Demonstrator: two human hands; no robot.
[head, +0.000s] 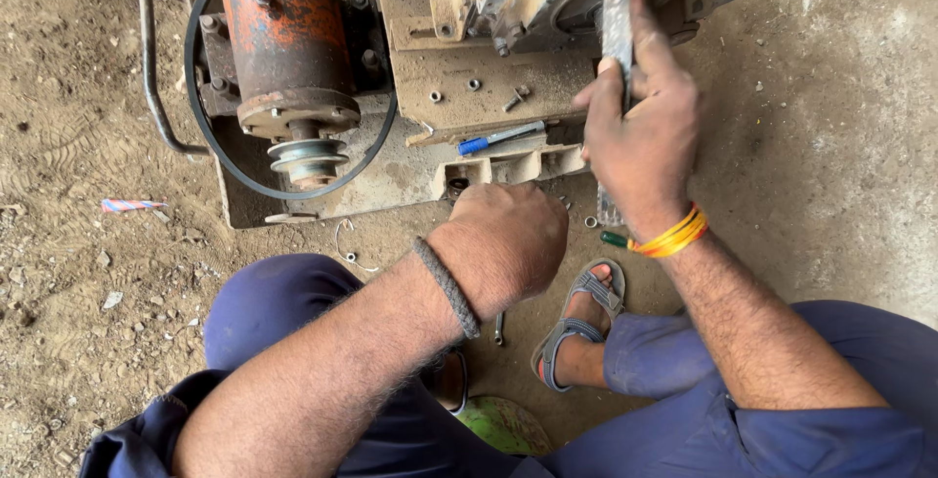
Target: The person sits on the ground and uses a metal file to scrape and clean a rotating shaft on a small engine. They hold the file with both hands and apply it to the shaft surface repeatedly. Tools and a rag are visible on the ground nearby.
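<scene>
Steel bar (618, 19) held in right hand's (640, 136) closed grip; left hand (508, 243) fisted, contents hidden; blue pen (500, 136) between.

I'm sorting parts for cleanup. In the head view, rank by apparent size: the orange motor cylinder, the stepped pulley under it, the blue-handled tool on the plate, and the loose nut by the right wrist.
1. Orange motor cylinder
2. Stepped pulley
3. Blue-handled tool, longer than the pulley but far thinner, so the two are close
4. Loose nut

motor housing (288, 28): rusty painted metal | belt (210, 136): matt rubber | ground (59, 146): rough dirt
</scene>
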